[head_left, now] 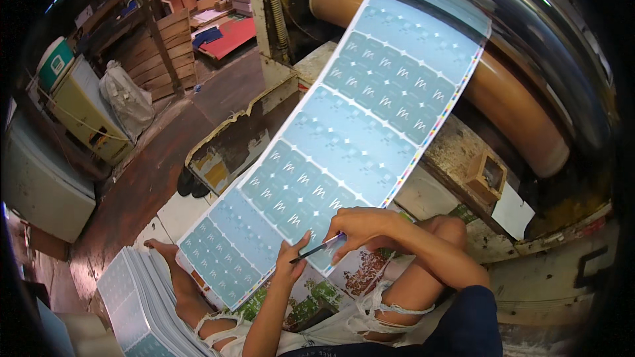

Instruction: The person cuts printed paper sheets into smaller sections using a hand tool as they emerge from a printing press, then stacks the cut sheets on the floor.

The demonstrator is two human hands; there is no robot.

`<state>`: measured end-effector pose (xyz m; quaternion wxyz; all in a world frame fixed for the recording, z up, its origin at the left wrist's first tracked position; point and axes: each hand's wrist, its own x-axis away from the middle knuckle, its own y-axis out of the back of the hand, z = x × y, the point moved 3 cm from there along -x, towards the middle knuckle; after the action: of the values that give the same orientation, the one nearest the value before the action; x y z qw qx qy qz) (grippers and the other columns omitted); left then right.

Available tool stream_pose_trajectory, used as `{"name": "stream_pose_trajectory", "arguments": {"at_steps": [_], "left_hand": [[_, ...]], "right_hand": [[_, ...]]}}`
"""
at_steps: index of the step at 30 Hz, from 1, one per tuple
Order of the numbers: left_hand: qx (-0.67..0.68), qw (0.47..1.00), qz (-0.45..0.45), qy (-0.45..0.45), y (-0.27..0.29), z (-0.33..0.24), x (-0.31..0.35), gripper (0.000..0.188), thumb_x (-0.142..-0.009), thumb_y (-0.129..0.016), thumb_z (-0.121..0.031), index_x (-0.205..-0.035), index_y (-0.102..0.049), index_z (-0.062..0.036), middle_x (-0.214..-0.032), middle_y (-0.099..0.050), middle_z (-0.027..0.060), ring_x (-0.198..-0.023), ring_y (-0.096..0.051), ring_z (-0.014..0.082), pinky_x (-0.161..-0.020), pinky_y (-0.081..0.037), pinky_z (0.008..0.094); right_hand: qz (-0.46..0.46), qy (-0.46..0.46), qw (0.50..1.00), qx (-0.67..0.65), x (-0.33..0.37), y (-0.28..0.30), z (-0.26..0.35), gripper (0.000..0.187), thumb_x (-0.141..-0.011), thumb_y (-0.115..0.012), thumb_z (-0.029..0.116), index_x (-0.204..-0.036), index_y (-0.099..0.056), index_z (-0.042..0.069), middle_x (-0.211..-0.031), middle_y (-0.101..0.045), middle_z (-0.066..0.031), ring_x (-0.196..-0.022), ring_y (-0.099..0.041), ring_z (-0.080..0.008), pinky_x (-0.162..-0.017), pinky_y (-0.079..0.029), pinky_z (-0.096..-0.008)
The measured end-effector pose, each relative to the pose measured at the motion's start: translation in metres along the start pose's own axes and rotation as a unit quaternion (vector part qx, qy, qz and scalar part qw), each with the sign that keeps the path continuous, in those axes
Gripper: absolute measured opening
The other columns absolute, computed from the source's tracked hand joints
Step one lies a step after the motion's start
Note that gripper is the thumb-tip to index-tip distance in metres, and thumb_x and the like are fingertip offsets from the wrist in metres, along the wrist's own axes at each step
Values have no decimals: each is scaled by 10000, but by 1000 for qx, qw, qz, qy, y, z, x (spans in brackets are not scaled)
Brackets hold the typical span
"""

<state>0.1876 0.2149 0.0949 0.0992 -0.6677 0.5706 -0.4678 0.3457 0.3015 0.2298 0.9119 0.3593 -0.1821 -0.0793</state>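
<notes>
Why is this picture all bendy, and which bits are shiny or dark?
In the head view, the fisheye lens curves straight edges near the rim, like those of the brown roller; in the head view's corners, everything goes black; at the head view's upper right, pale glare streaks the dark cylinder; mid-picture in the head view, the printed sheet shows its pattern clearly.

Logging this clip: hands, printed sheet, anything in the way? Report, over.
Right hand holds slim dark tool; left hand at its tip. Printed sheet extends up to brown roller. Possible crowding: right knee by right forearm.
</notes>
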Motion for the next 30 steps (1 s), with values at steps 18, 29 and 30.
{"name": "stream_pose_trajectory", "arguments": {"at_steps": [18,29,30], "left_hand": [[-98,989,-41,-101,23,-16,18,474,-846,-663,-26,-1267,-450,25,-1114,-600,133,-958,-620,200,-835,-527,330],[-125,983,-63,-118,56,-35,66,545,-840,-642,34,-1327,-398,14,-1195,-578,112,-1048,-588,198,-920,-480,335],[-125,983,-64,-119,61,-39,72,545,-840,-642,34,-1327,-398,14,-1195,-578,112,-1048,-588,198,-920,-480,335]], "right_hand": [[-771,-123,611,-132,255,231,-180,319,-958,-539,283,-1087,-655,16,-797,-670,-80,-558,-576,-92,-427,-452,-237],[-771,-178,588,-168,297,289,-238,339,-948,-552,277,-1107,-643,-9,-762,-644,-72,-505,-534,-83,-418,-432,-231],[-766,-190,589,-174,289,277,-241,322,-947,-551,266,-1084,-646,-9,-753,-640,-70,-478,-523,-86,-403,-425,-236]]}}
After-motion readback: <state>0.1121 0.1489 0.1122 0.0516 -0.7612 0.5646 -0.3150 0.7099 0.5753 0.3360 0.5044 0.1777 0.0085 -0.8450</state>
